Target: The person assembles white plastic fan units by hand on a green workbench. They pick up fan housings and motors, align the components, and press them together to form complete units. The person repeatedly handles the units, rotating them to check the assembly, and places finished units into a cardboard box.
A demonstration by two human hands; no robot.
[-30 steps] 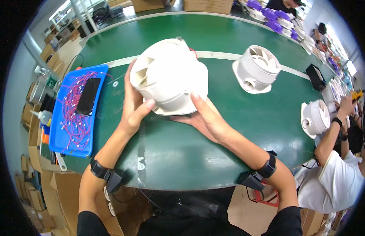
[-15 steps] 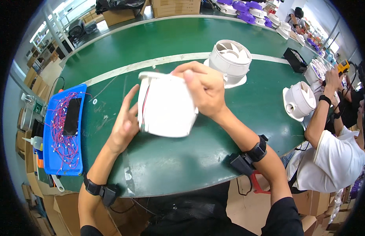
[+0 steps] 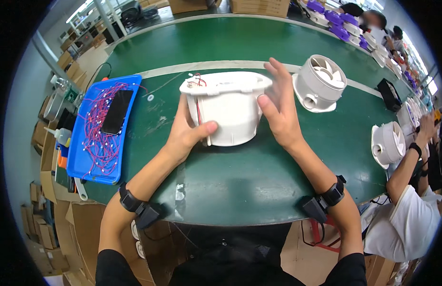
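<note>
Three white fan housings show on the green surface (image 3: pixel 240 43): one housing (image 3: pixel 228 112) at the centre, pinched by the left hand (image 3: pixel 187 133) while the right hand (image 3: pixel 278 107) presses its side with spread fingers, and two others (image 3: pixel 321 83) (image 3: pixel 387 143) apart to the right. One blue tray (image 3: pixel 80 164) holds red wires (image 3: pixel 99 138) and one black phone (image 3: pixel 117 112).

Bare forearms, left hand (image 3: pixel 185 136) and right hand (image 3: pixel 278 112) ungloved, black strap with small black box on each wrist, thin cable at right box, black short-sleeved top.
</note>
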